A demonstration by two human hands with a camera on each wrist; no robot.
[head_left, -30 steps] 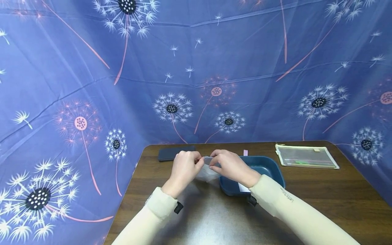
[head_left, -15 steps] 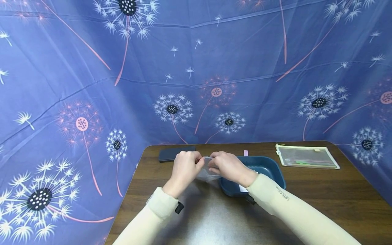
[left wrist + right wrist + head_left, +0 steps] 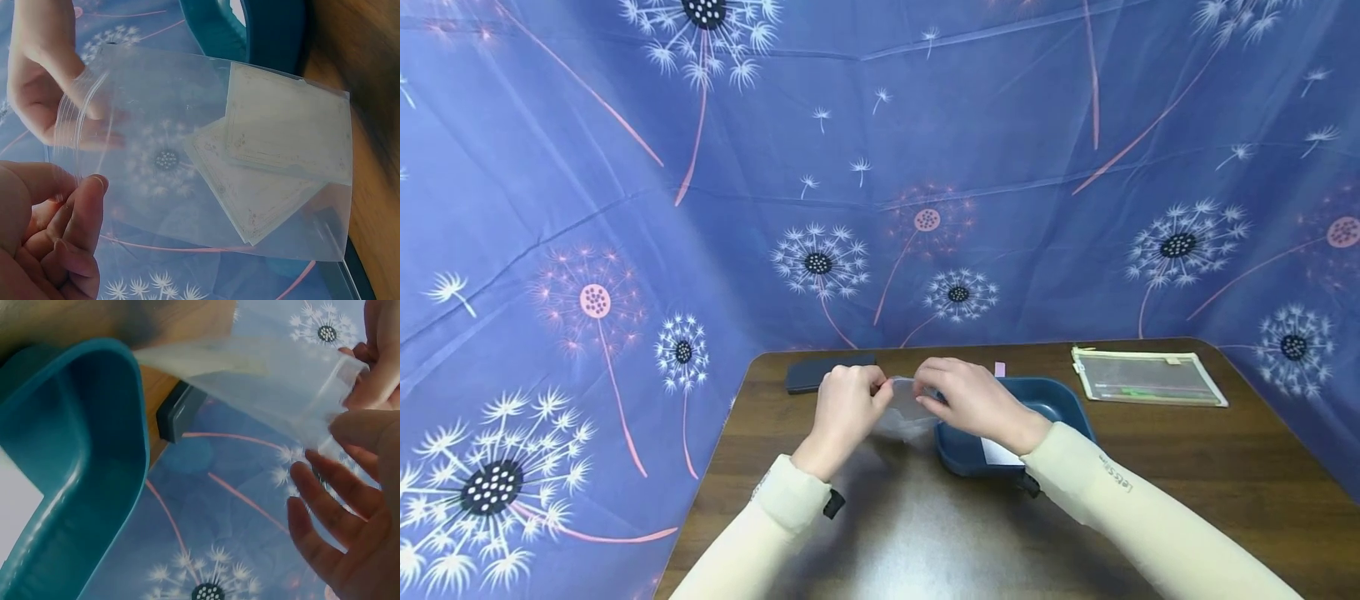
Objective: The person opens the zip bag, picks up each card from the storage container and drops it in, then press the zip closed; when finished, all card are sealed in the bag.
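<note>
A small clear zip bag (image 3: 904, 410) hangs between my two hands above the table, just left of a blue tray (image 3: 1060, 402). In the left wrist view the bag (image 3: 187, 156) holds two pale square pieces (image 3: 281, 144). My left hand (image 3: 872, 392) pinches the bag's top edge on the left. My right hand (image 3: 928, 396) pinches the same edge on the right, with its wrist over the tray. The right wrist view shows the bag (image 3: 269, 387) stretched between my right hand's fingers (image 3: 331, 500) and the left hand.
A dark phone (image 3: 820, 372) lies at the table's back left. A clear zip pouch (image 3: 1146, 377) lies at the back right, and a small pink tab (image 3: 999, 368) behind the tray. A white slip (image 3: 1000, 452) lies in the tray. Blue dandelion cloth surrounds the brown table (image 3: 1187, 467).
Both hands keep their pinch on the bag's top edge. They have risen slightly, and the right hand has shifted a little to the right.
</note>
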